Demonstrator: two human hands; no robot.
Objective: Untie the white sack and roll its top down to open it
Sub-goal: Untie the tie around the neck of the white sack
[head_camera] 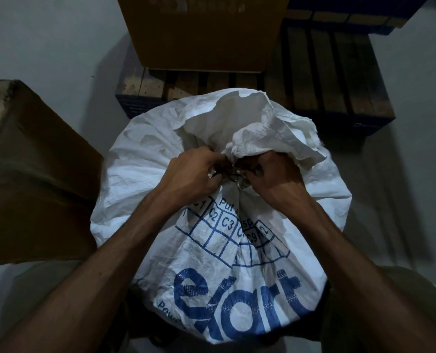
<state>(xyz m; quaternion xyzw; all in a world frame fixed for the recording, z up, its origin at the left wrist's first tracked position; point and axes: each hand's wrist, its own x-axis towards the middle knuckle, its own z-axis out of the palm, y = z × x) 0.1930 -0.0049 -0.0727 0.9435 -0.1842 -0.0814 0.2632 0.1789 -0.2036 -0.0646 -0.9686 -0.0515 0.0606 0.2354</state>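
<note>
Two bare forearms reach up from the bottom of the frame to the white sack at center, where the left hand and right hand meet at its gathered neck, fingers curled and pinching a thin dark tie. Untying appears to be the step in hand: the top remains bunched, flaring toward upper center, with cardboard boxes at left and top. Next, the knot likely needs loosening before any rolling.
</note>
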